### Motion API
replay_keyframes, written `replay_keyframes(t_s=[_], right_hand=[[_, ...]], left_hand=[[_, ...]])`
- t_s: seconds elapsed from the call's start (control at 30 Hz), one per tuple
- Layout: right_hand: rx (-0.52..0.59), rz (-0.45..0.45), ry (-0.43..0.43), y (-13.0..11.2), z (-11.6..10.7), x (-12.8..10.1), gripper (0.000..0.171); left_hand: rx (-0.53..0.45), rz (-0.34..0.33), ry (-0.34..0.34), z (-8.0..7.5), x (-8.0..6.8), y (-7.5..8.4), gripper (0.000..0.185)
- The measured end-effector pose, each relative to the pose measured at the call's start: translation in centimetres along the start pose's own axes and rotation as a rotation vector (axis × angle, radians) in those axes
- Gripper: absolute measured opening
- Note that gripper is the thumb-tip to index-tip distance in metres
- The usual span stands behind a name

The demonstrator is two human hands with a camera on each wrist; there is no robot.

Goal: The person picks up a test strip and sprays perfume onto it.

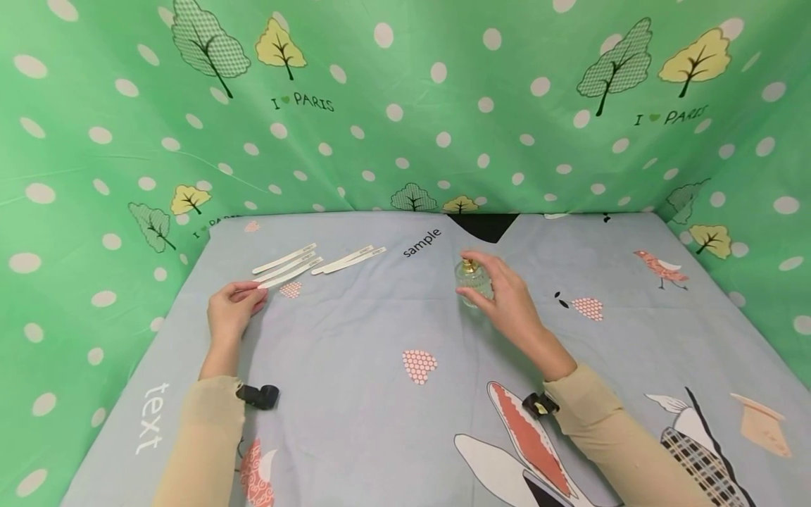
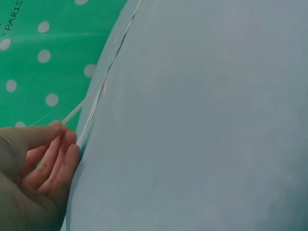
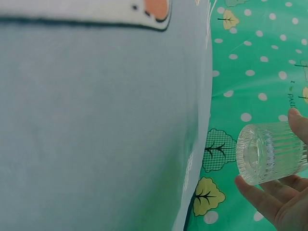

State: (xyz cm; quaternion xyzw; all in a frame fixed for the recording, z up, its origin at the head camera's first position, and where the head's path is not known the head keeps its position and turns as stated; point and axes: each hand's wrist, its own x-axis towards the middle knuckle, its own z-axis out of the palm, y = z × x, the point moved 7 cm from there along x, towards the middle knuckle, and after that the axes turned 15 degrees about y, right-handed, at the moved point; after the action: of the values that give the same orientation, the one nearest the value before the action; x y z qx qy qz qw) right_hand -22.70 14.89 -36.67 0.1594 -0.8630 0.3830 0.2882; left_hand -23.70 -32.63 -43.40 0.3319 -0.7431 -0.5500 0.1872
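My right hand grips a small ribbed clear glass perfume bottle with a gold top, held a little above the grey-blue cloth; in the right wrist view the bottle shows its round base between my fingers. At the left, my left hand pinches the near end of a white paper strip. Several more white strips lie side by side on the cloth beyond it. From the left wrist, the strip leaves my fingertips and runs away along the cloth.
A grey-blue printed cloth covers the table, with the words "sample" and "text". Green polka-dot fabric walls close in the back and both sides.
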Motion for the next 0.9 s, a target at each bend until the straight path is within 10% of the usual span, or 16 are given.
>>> replay_keyframes(t_s=[0.9], right_hand=[[-0.008,-0.006,0.002,0.0,0.0,0.0,0.060]], left_hand=[[0.030,0.149,0.000,1.3,-0.6,2.6,0.042]])
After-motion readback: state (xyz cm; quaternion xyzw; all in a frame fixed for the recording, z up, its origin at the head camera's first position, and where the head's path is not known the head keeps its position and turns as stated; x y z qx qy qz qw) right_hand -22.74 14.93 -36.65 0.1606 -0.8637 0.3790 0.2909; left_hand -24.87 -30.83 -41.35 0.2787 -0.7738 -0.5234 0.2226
